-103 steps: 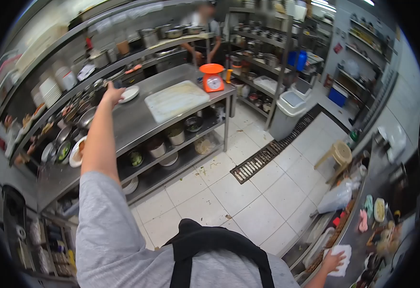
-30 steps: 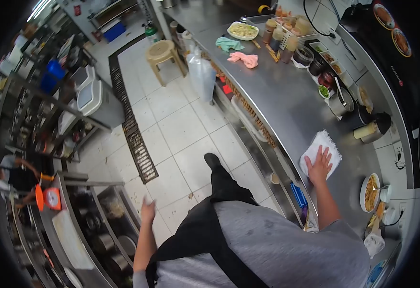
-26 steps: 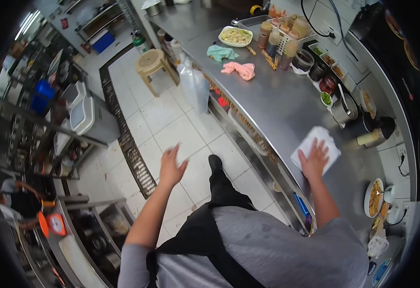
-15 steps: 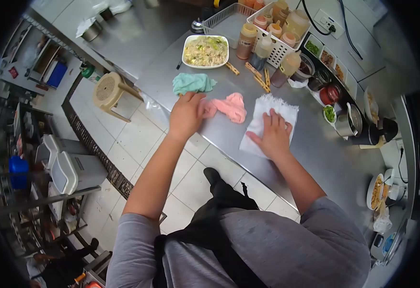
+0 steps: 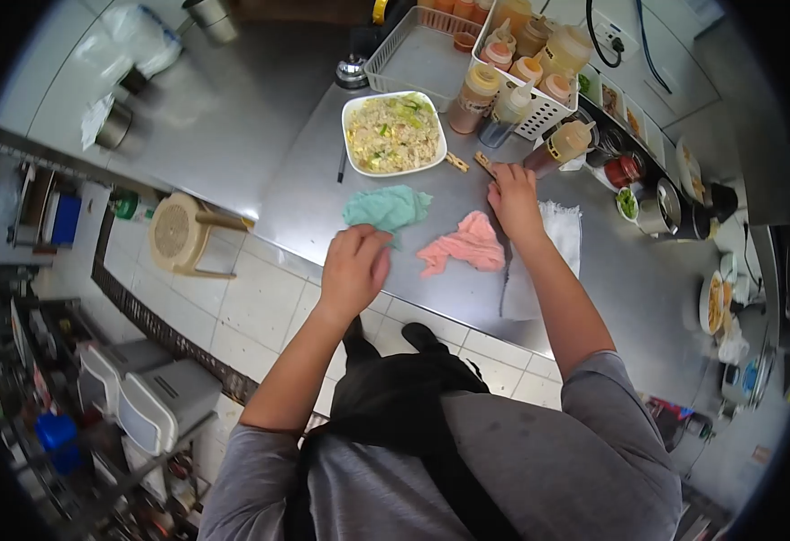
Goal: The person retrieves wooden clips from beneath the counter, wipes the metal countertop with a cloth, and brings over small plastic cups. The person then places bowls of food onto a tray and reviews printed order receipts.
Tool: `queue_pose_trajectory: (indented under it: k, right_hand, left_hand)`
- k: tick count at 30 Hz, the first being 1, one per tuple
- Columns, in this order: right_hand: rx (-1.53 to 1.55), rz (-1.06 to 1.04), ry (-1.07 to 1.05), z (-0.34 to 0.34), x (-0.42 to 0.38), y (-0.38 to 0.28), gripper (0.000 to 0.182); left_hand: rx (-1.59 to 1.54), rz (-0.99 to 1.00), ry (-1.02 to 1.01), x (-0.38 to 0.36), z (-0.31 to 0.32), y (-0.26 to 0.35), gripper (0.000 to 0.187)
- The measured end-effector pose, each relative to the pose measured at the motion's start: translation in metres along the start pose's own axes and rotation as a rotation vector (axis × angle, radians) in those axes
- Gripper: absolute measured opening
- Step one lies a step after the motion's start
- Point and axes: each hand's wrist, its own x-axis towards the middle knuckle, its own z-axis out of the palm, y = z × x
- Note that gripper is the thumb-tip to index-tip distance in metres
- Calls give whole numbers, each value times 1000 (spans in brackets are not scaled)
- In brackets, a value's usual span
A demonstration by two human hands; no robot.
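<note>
My right hand [image 5: 514,200] has its fingers closed around light wooden pieces with dark marks that look like clothespins [image 5: 483,162]; most of them are hidden under the fingers. My left hand [image 5: 356,268] is at the front edge of a crumpled green cloth [image 5: 388,207], fingers loosely bent and thumb apart, with no hold on it visible. Between my hands lies a bunched pink cloth [image 5: 469,245], touched by neither. A white fringed cloth [image 5: 559,236] lies flat, partly behind my right forearm. Another clothespin [image 5: 456,162] rests beside the bowl of fried rice [image 5: 345,126].
Sauce bottles [image 5: 476,95] stand in and around a white basket [image 5: 536,123] at the back. Next to it is a shallow plastic basket [image 5: 386,83]. A pen [image 5: 341,164] lies left of the bowl. A beige stool [image 5: 174,234] stands on the floor at the left.
My right hand has left the white cloth and moved forward to the clothespins. My left hand has come away from the pink cloth, which lies apart from it. The view has shifted.
</note>
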Motion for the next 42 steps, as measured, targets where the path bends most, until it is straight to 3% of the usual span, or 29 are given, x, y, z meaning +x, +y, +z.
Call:
queue_pose_trajectory:
  k: [2,7,9,13,19,21,24,26,28,29,30,32,33,35,36,38,40,42]
  right_hand:
    - [31,66,24,-3,7,-16,38]
    - [-40,89,113,10,39,-79,39]
    - [-338,189,26,35,43,-87,39]
    - [-252,203,77,46,39,-70,37]
    - [-286,358,-109,25,28,-42,24]
    - [-83,417,-48,22,26,-32,19]
    - [50,554,46,-2,20,-24,15]
    - [179,627,42,-20,12,-21,9]
    - [1194,889,202,-39,5,-34,13]
    - [1394,966,211,-55,-1,-49,14]
    - [1400,962,213,-57,-13,-55,14]
    - [1916,979,110,-61,-33,-62,17]
    - [1922,973,107,-65,-44,-73,17]
    - [2238,1008,43,-72,-64,-102,21]
    - [2247,1007,52,-73,-76,-108,21]
    - [2344,884,-8,-79,-104,-119,30]
    - [2315,904,17,-96,-129,-125,36]
    - [2305,825,-40,-116,-153,-127,39]
  left_hand:
    - [-54,-111,181,10,-14,-29,28]
    - [-199,-276,129,39,-39,-80,28]
    - [-239,-227,125,36,-34,-85,28]
    - [-285,-103,77,13,-27,-82,28]
    - [-341,-3,78,2,-23,-82,26]
    - [-265,242,-54,1,-22,-82,31]
    - [-103,251,-195,7,-23,-66,39]
    - [-47,231,-141,16,-23,-61,44]
    - [-68,133,-181,22,-13,-63,41]
    - [-120,104,-172,25,-7,-64,34]
    - [-114,107,-171,26,-2,-66,34]
    - [-179,63,-122,29,4,-67,23]
    - [-172,64,-119,28,3,-65,23]
    - [-221,-236,-88,26,3,-59,17]
    - [-215,-230,-95,23,4,-56,17]
    - [80,-206,-5,15,8,-48,21]
    - [120,-212,50,18,16,-35,28]
    - [116,-403,163,23,27,-19,35]
